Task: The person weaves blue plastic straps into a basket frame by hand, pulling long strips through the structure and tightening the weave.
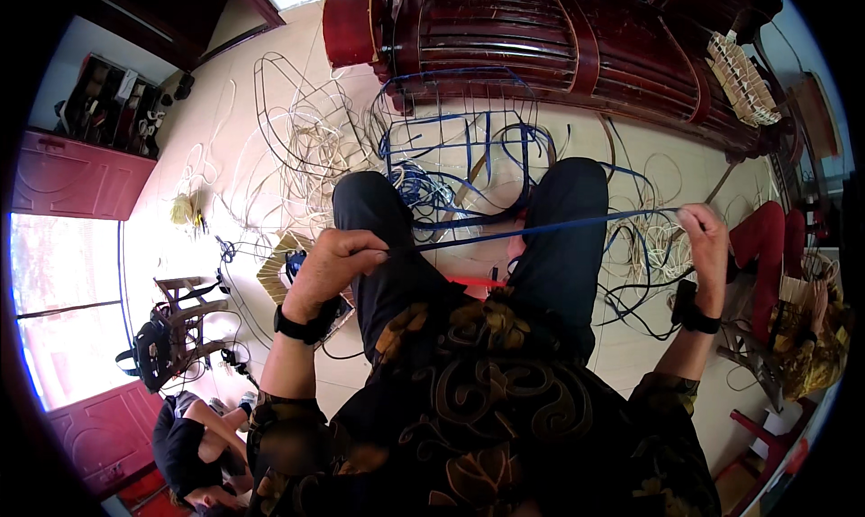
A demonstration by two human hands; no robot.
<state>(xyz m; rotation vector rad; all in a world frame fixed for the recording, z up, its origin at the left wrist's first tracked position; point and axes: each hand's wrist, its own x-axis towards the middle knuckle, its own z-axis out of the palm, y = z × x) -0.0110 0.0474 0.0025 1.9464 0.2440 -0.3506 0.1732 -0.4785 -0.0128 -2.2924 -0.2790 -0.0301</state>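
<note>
A dark blue flat strip (541, 228) runs taut above my knees, rising slightly toward the right. Its left end is pinched between thumb and fingers of my left hand (338, 260). My right hand (704, 227) grips the other end, fingers closed. Beyond my knees stands a wire basket frame (441, 111), partly wrapped with blue strips. A tangle of blue strips (419, 188) lies at its near side, between my legs. Both wrists wear dark bands.
Cream strips (311, 147) lie heaped on the floor at left. A dark red wooden bench (541, 39) stands beyond, a woven basket (743, 77) at its right end. Wooden chairs (185, 323) hold gear at left. One person (203, 445) crouches lower left; another (811, 337) sits at right.
</note>
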